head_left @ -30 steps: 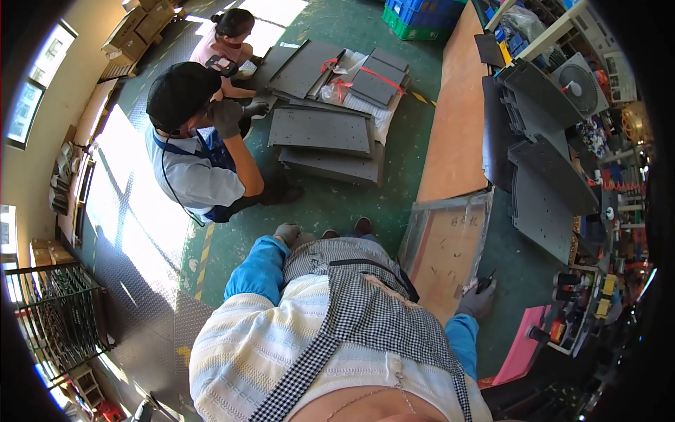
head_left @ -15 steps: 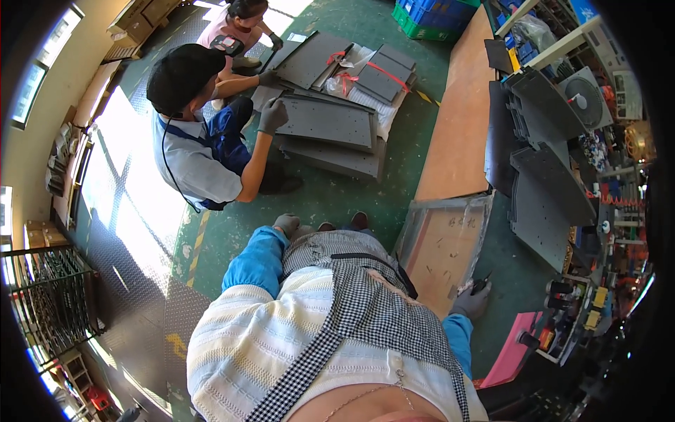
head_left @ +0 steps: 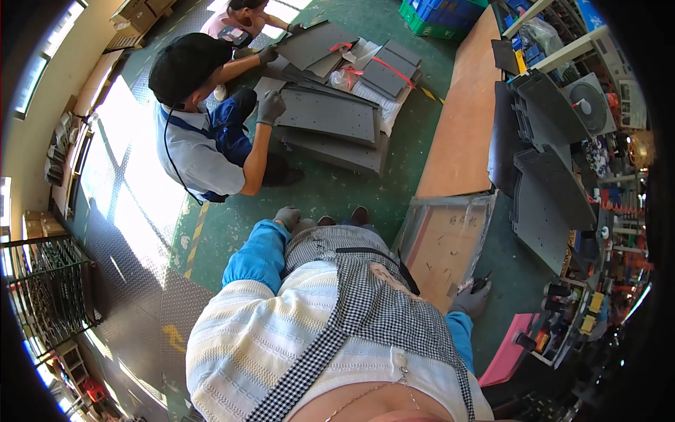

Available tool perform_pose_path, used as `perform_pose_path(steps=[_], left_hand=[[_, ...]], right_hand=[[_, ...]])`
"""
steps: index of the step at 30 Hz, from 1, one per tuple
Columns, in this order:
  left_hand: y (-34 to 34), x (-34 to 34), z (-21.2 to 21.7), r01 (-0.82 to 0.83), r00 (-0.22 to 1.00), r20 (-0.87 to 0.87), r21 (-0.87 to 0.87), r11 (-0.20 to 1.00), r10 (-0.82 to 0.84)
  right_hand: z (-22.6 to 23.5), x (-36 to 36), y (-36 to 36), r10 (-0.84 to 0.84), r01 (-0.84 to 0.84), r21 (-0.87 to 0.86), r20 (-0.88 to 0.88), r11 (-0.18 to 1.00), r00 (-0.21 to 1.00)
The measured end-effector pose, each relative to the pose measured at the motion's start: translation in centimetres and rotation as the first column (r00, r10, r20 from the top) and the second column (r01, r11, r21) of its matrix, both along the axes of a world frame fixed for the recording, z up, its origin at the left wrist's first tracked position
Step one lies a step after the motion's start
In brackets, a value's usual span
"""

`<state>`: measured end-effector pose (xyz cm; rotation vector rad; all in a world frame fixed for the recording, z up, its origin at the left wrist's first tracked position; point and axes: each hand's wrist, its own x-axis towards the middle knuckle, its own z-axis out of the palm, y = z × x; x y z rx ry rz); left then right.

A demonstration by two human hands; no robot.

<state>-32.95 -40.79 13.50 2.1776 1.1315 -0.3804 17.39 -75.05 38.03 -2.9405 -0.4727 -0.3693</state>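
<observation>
My left hand (head_left: 287,216), in a grey glove below a blue sleeve cover, hangs beside my checked apron (head_left: 380,295). Its fingers look curled in, and nothing shows in them. On the other side, my right hand (head_left: 472,301), also gloved in grey, is closed around a small dark hand tool (head_left: 481,283) whose thin tip points up. The exact kind of tool is too small to make out. Close by that hand lies a wooden board wrapped in clear film (head_left: 446,243).
Ahead, a crouching co-worker (head_left: 200,133) touches stacked grey metal panels (head_left: 327,116), some tied with red strips. Behind is another person (head_left: 235,24). To the right stand a long wooden board (head_left: 457,119), upright grey panels (head_left: 548,190), a pink board (head_left: 510,352) and crowded shelving.
My view has shifted slightly. The co-worker leans farther forward, one gloved hand a little raised, and the farther person has moved higher in view. My hands keep nearly the same places.
</observation>
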Motion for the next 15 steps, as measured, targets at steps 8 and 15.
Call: perform_pose_path(steps=[8,15], left_hand=[[0.0,0.1,-1.1,0.023,1.000,-0.020,-0.008,1.000,-0.023],[0.2,0.6,0.4,-0.049,0.998,-0.043,-0.050,0.998,0.047]], right_hand=[[-0.1,0.0,0.3,-0.028,0.027,-0.031,-0.020,0.999,0.999],[0.0,0.0,0.2,-0.025,0.024,-0.033,-0.027,0.999,0.999]])
